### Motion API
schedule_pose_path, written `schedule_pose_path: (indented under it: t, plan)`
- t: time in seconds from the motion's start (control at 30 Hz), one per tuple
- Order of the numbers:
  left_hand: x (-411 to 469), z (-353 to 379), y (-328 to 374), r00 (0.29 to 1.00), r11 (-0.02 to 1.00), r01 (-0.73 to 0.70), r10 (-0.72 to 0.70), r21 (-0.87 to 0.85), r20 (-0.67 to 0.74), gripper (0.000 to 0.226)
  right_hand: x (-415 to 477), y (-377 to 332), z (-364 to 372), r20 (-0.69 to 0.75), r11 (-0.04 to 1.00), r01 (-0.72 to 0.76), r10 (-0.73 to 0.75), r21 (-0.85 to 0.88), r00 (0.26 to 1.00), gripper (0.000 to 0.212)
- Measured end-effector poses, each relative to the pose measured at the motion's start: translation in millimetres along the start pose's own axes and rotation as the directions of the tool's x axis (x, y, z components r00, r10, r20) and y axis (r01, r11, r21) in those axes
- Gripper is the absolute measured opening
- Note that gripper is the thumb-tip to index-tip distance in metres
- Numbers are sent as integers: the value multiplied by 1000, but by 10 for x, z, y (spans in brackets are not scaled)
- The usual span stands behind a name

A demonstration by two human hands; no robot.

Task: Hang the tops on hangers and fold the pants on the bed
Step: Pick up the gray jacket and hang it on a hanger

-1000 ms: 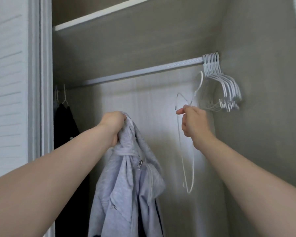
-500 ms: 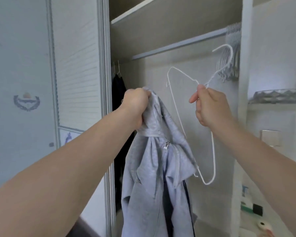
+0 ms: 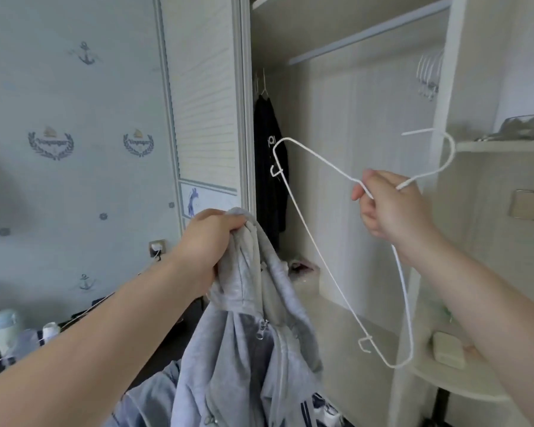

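Gripping bunched top of hoodie (image 3: 244, 349) with curled left fingers (image 3: 232, 224); left hand (image 3: 211, 238) just at 7 o'clock of centre. Hanging slack from that fist down to 6 o'clock edge, zip showing, lower part folded over toward 7 o'clock. Not touching hanger (image 3: 303, 220).

Pinching neck of white wire hanger with curled right fingers (image 3: 366, 192); right hand (image 3: 389, 208) at 3 o'clock of centre. Held tilted: hook up toward 2 o'clock, one shoulder out to 11 o'clock, other end down at 5 o'clock. Just beside hoodie, on its 3 o'clock side. In mid-air, off rail (image 3: 367, 29).

Beyond hands, open closet: rail running 12 to 1 o'clock, spare hangers (image 3: 427, 72) bunched at its 2 o'clock end, dark top (image 3: 270, 167) hung at its 11 o'clock end. Slatted door (image 3: 204, 103) at 11 o'clock. Curved shelf (image 3: 500, 146) at 3 o'clock. Bottle (image 3: 2, 331) at 8 o'clock. Cannot tell about pants or bed.
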State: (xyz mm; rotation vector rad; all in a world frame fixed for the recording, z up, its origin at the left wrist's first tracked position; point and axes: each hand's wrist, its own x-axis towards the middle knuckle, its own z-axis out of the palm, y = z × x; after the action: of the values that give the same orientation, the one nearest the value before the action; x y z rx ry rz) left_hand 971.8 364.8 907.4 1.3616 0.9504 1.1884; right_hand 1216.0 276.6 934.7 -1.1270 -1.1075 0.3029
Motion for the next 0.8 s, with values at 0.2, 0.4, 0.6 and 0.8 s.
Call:
schedule_pose_path:
  t: [0.2, 0.4, 0.6, 0.8]
  plan:
    - [-461, -945, -474, 972, 993, 102, -86, 66, -217, 22, -972, 237, 593, 264, 986, -106, 70, 125, 962, 32]
    - [-1346, -1983, -1050, 913, 975, 221, -210, -7, -349, 8, -2187, 552, 1147, 529, 934, -279, 124, 225, 840, 38]
    - [-2192, -2752, -1560, 854, 965, 261, -249, -39, -456, 9, -3319, 882, 1528, 684, 878, -461, 259, 128, 682, 42]
    - [-2544, -3321, -1758, 824, 955, 295, -248, 13, -509, 16, -3844, 835, 1804, 754, 869, -491, 282, 61, 593, 45]
